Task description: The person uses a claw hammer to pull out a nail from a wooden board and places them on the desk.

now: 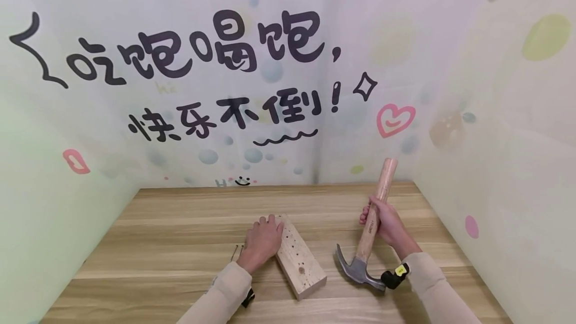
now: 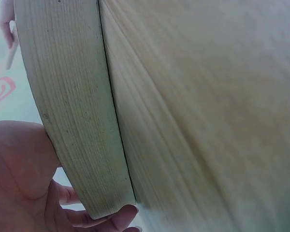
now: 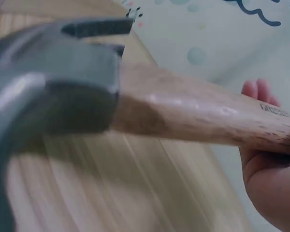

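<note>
A pale wooden block (image 1: 300, 259) with several dark holes in its top lies slantwise on the table. My left hand (image 1: 263, 239) grips its far end; in the left wrist view the fingers (image 2: 118, 220) curl round that end of the block (image 2: 75, 106). On the right, my right hand (image 1: 386, 221) holds a claw hammer by the middle of its wooden handle (image 1: 387, 174). The hammer's metal head (image 1: 358, 270) points toward me, low over the table. Close up in the right wrist view, the hammer head (image 3: 53, 87) hides part of the tabletop.
Two thin nails (image 1: 235, 252) stand out just left of my left wrist, partly hidden by it. The wood-grain table (image 1: 180, 219) meets a printed back wall (image 1: 202, 164) and side walls at left and right (image 1: 486, 184).
</note>
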Demonstrator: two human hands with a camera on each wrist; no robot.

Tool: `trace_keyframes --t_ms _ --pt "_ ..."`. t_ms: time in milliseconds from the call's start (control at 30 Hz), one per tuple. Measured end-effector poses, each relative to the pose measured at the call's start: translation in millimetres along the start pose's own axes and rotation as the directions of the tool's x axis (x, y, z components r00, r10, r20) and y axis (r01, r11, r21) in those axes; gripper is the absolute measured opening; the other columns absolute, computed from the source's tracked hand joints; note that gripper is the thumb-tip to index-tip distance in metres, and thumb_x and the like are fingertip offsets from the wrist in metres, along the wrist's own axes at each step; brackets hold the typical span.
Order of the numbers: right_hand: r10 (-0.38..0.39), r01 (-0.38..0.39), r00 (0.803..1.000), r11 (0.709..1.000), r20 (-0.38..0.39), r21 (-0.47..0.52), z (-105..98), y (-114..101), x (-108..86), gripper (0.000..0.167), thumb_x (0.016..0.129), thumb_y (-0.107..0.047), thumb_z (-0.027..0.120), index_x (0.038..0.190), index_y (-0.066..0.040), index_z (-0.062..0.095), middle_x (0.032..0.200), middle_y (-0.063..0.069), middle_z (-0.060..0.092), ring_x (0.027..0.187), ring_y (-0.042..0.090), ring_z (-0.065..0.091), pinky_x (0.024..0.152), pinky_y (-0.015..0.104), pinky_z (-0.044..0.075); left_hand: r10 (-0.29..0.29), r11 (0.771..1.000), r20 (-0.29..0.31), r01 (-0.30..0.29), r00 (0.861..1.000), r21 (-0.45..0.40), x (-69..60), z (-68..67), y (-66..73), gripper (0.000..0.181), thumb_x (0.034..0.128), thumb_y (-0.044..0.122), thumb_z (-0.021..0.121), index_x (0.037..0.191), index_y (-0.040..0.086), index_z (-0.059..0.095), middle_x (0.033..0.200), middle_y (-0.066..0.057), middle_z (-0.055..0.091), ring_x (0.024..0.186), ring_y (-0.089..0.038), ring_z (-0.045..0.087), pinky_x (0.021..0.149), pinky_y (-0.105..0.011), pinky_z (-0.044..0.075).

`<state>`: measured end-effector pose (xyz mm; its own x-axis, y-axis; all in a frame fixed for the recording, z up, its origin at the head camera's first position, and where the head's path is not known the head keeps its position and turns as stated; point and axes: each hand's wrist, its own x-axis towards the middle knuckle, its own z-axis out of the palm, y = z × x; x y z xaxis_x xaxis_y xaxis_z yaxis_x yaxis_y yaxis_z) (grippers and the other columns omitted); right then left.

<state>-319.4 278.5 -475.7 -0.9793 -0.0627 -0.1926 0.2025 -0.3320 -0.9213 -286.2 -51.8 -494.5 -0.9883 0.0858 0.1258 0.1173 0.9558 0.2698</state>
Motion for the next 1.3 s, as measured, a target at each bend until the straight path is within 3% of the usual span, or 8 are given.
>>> trace_keyframes --t_ms 133,267,433,567,733,933,1000,1300 --pt "0.009 -0.020 0.998 0.980 -0.055 -0.199 -10.9 2.4 2.8 0.026 0.106 -0.028 0.045 0.115 -0.005 0.037 0.077 0.000 0.059 0.070 0.012 0.062 0.073 0.030 0.056 -0.005 1.000 -0.001 0.005 1.000 -0.007 -0.7 -0.4 -0.3 0.043 0.1051 0.039 0.043 0.115 0.000 0.056 0.097 -0.020 0.059 0.087 -0.036 0.061 0.070 -0.052 0.051" --pt "0.000 -0.043 0.995 0.910 -0.104 -0.412 -21.1 5.9 3.1 0.035 0.104 -0.030 0.048 0.118 0.001 0.042 0.081 -0.001 0.057 0.073 0.010 0.060 0.071 0.028 0.053 -0.011 1.000 -0.001 0.011 1.000 -0.014 -1.1 -0.2 -0.4 0.042 0.1049 0.039 0.044 0.116 0.000 0.056 0.097 -0.020 0.059 0.086 -0.037 0.061 0.070 -0.053 0.050" --pt "0.027 -0.055 0.998 0.863 -0.064 -0.502 -32.4 9.6 2.6 0.037 0.104 -0.032 0.050 0.107 0.005 0.050 0.073 -0.001 0.058 0.071 0.011 0.062 0.068 0.030 0.055 -0.016 1.000 -0.006 0.016 1.000 -0.020 -0.9 0.0 -0.1 0.042 0.1050 0.038 0.044 0.117 0.000 0.056 0.098 -0.021 0.059 0.086 -0.037 0.062 0.071 -0.053 0.050" --pt "0.046 -0.093 0.994 0.819 -0.096 -0.566 -37.9 10.8 2.0 0.038 0.102 -0.035 0.054 0.096 0.003 0.058 0.066 0.000 0.060 0.066 0.012 0.062 0.062 0.029 0.055 -0.013 1.000 -0.008 0.013 1.000 -0.021 -1.2 0.2 0.1 0.043 0.1051 0.039 0.043 0.118 0.000 0.056 0.098 -0.021 0.059 0.086 -0.037 0.062 0.071 -0.053 0.050" --pt "0.043 -0.150 0.984 0.731 -0.174 -0.666 -40.7 10.0 2.4 0.040 0.097 -0.039 0.060 0.074 -0.007 0.060 0.057 -0.001 0.055 0.054 0.011 0.055 0.052 0.026 0.050 -0.014 1.000 -0.011 0.014 1.000 -0.015 -2.2 0.7 0.7 0.042 0.1050 0.039 0.044 0.118 0.000 0.056 0.097 -0.020 0.059 0.085 -0.036 0.062 0.070 -0.052 0.050" --pt "-0.007 -0.179 0.975 0.565 -0.221 -0.806 -41.7 9.2 4.6 0.047 0.093 -0.044 0.060 0.058 -0.013 0.055 0.048 -0.002 0.050 0.045 0.010 0.048 0.043 0.024 0.040 -0.015 1.000 -0.008 0.015 1.000 -0.006 -1.8 0.5 1.3 0.043 0.1053 0.039 0.043 0.119 0.000 0.056 0.098 -0.020 0.059 0.086 -0.037 0.062 0.072 -0.052 0.051" --pt "-0.021 -0.177 0.975 0.522 -0.219 -0.835 -42.2 9.0 5.9 0.050 0.093 -0.045 0.060 0.055 -0.013 0.055 0.046 -0.002 0.049 0.043 0.010 0.046 0.041 0.024 0.037 -0.017 1.000 -0.010 0.017 1.000 -0.012 -1.3 0.2 1.3 0.043 0.1052 0.039 0.043 0.119 0.000 0.056 0.099 -0.021 0.059 0.087 -0.037 0.063 0.072 -0.053 0.051" --pt "-0.040 -0.180 0.976 0.406 -0.214 -0.896 -42.5 10.5 9.6 0.048 0.091 -0.046 0.057 0.053 -0.016 0.052 0.048 -0.001 0.050 0.042 0.011 0.042 0.041 0.024 0.034 -0.018 1.000 -0.015 0.018 1.000 -0.022 -0.3 1.1 0.3 0.044 0.1050 0.039 0.044 0.120 0.000 0.056 0.100 -0.022 0.060 0.089 -0.038 0.062 0.073 -0.054 0.051"
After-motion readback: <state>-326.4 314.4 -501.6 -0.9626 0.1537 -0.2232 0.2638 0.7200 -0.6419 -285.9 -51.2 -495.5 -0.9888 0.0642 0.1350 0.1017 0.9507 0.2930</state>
